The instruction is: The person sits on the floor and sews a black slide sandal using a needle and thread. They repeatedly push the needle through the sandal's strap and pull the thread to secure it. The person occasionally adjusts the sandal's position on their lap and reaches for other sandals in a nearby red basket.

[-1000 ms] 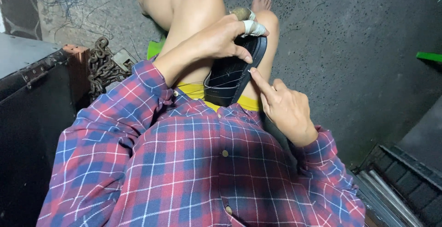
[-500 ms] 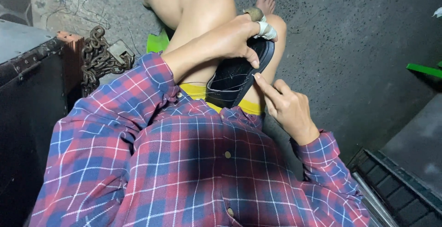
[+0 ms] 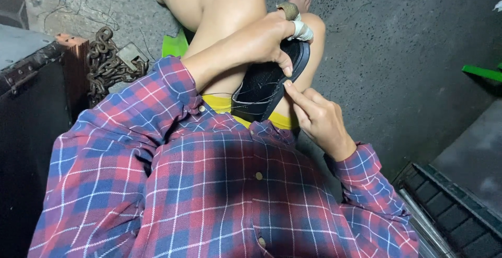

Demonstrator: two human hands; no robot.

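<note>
Left hand (image 3: 261, 41) around black sandal (image 3: 266, 85)

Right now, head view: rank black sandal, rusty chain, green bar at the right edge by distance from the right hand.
From the right hand:
1. black sandal, touching its fingertip, held in the lap.
2. green bar, far right on the floor.
3. rusty chain, far left beside the dark box.

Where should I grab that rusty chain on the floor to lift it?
Take the chain at its top loop, coming from above: it lies heaped beside the dark box, so only the upper links are free. Both hands are busy on the black sandal.
</note>
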